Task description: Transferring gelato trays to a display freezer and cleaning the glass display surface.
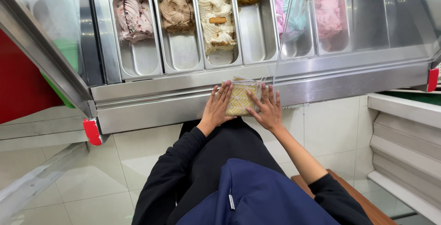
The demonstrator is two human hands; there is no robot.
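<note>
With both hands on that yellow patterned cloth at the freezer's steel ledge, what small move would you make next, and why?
Probably slide the yellow patterned cloth sideways along the steel ledge. The left hand and right hand both press flat on it, fingers spread, holding it against the ledge below the metal ice cream tubs, so a wiping stroke seems the natural next step.

Brushed metal freezer ledge [183,101], woven yellow cloth [239,100], glossy floor tiles [138,156], shiny steel tubs [138,59].

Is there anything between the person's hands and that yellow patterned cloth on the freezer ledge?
Nothing visible. The left hand and right hand both lie flat against the yellow patterned cloth on the steel ledge, one on each side of it.
</note>
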